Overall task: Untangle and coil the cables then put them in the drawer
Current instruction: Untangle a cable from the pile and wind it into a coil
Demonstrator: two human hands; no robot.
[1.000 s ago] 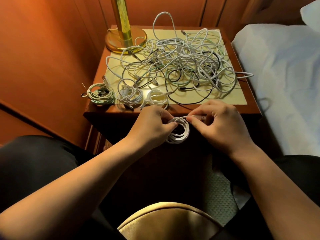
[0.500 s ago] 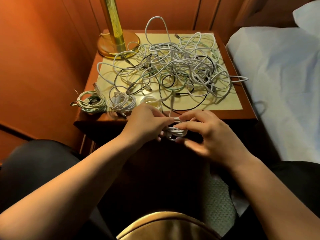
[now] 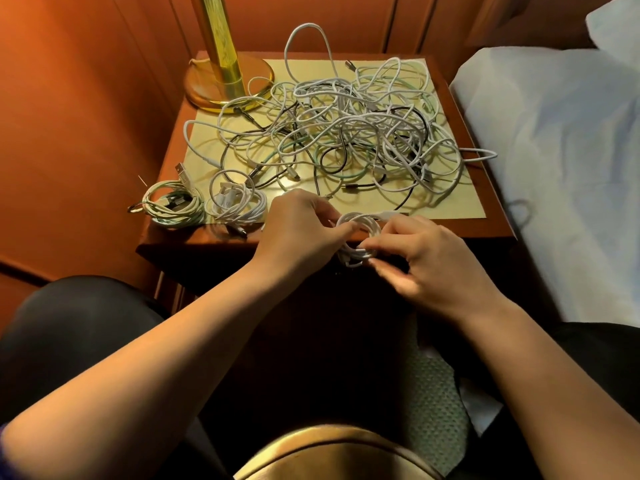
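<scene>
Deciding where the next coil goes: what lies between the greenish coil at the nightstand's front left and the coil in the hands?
In the head view, one finished white coil lies between the greenish coil and the held coil; the left hand covers the rest.

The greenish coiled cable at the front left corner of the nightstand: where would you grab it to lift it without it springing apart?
Pinch across the whole bundle of the greenish coiled cable at its near rim, coming from above and the front. It lies flat on the nightstand, its loops stacked together there. I would avoid the USB plug sticking out at the back, which would probably pull a loop loose.
</scene>
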